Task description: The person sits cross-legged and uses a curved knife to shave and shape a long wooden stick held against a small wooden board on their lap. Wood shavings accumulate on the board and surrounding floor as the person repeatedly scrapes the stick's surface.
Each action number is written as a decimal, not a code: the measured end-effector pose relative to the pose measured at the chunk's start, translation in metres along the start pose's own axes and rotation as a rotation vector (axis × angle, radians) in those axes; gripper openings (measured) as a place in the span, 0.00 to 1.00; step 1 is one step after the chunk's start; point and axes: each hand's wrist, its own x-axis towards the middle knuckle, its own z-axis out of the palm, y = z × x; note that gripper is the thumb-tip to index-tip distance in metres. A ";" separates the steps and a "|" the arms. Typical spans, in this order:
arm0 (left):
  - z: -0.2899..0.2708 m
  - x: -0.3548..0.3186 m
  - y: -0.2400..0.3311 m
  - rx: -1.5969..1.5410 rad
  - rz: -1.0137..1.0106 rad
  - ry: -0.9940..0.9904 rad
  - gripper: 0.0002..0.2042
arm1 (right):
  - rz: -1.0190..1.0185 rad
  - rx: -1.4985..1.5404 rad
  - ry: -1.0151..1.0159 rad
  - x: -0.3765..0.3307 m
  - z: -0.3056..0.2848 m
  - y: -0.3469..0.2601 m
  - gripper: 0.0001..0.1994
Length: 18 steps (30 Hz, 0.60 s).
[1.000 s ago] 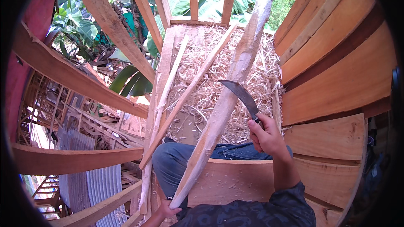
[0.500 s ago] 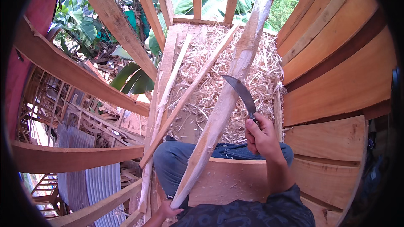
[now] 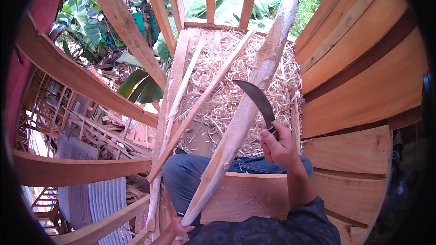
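Note:
A long, partly shaved wooden pole slants across my lap from the lower left up to the far right. My left hand is closed around its near end. In my right hand is a curved knife like a sickle, gripped by its dark handle. Its dark blade points up and to the left and overlaps the middle of the pole in view; whether it touches the wood I cannot tell. Bare, scraped patches show along the pole.
Curly wood shavings cover the floor ahead. Two thin strips, one a wooden batten, lie left of the pole. Upright slats stand at the left and front, plank walls at the right. Corrugated sheets lie outside, lower left.
The knife has shifted slightly left and its blade has turned a little, showing wider. The pole's far end sits slightly further right in view. Both hands keep their grips.

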 end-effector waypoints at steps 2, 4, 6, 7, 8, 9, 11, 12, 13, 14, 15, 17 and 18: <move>-0.001 0.005 0.008 -0.011 0.041 0.000 0.13 | 0.083 0.032 -0.130 -0.005 0.005 0.002 0.07; -0.003 0.007 0.010 0.013 0.108 -0.008 0.14 | 0.106 0.092 -0.041 -0.005 -0.003 0.001 0.08; -0.004 0.006 0.009 0.017 0.087 -0.019 0.13 | 0.099 0.143 0.003 -0.005 -0.004 0.005 0.08; -0.005 0.005 0.008 0.019 0.077 -0.025 0.13 | 0.101 0.145 -0.002 -0.005 -0.003 0.007 0.08; -0.005 0.005 0.004 0.021 0.075 -0.026 0.13 | 0.102 0.144 -0.005 -0.006 -0.003 0.007 0.07; -0.005 0.004 -0.001 0.024 0.073 -0.028 0.13 | 0.103 0.142 -0.008 -0.007 -0.003 0.007 0.07; -0.005 0.002 -0.012 0.045 0.068 -0.037 0.13 | 0.111 0.142 -0.004 -0.010 -0.004 0.008 0.07; -0.006 0.001 -0.019 0.065 0.064 -0.045 0.14 | 0.116 0.143 -0.003 -0.012 -0.006 0.008 0.07; -0.006 0.000 -0.025 0.085 0.060 -0.052 0.16 | 0.118 0.139 -0.015 -0.014 -0.007 0.007 0.07; -0.006 0.000 -0.024 0.076 0.057 -0.054 0.16 | 0.118 0.134 -0.023 -0.016 -0.010 0.005 0.07; -0.006 0.001 -0.022 0.067 0.053 -0.055 0.16 | 0.119 0.129 -0.032 -0.018 -0.011 0.003 0.07; -0.006 0.002 -0.021 0.062 0.051 -0.058 0.16 | 0.143 0.167 -0.045 -0.021 -0.015 -0.002 0.08; -0.006 0.001 -0.022 0.066 0.052 -0.059 0.16 | 0.154 0.187 -0.053 -0.021 -0.017 -0.003 0.08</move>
